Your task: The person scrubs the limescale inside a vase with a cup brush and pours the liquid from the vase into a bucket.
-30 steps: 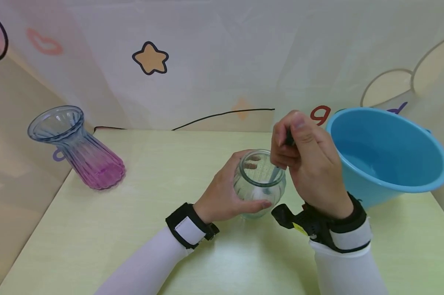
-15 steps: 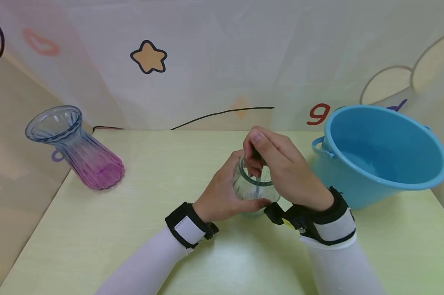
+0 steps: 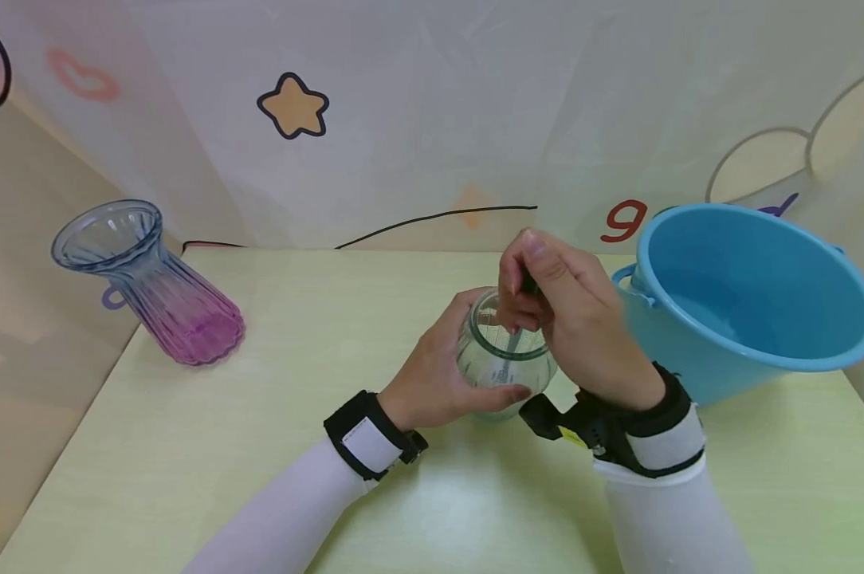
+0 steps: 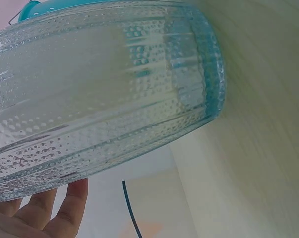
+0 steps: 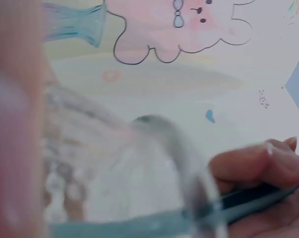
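Observation:
In the head view my left hand grips a ribbed clear glass jar, thumb across its near side and fingers behind it. The left wrist view shows water drops on the textured glass wall, with fingertips at its far side. My right hand is over the jar's mouth, pinching the dark handle of a slim stick-like tool. Its grey-blue shaft passes down into the jar; I cannot tell what kind of end it has. In the right wrist view curled fingers hold the dark handle beside the blurred rim.
A light blue bucket stands tilted at the right, close to my right forearm. A blue-to-pink fluted glass vase is at the back left of the pale table. Behind them rises a printed backdrop.
My right hand moves left and down toward the jar, then back a little right and up, the shaft swinging inside. My left hand keeps its grip on the jar.

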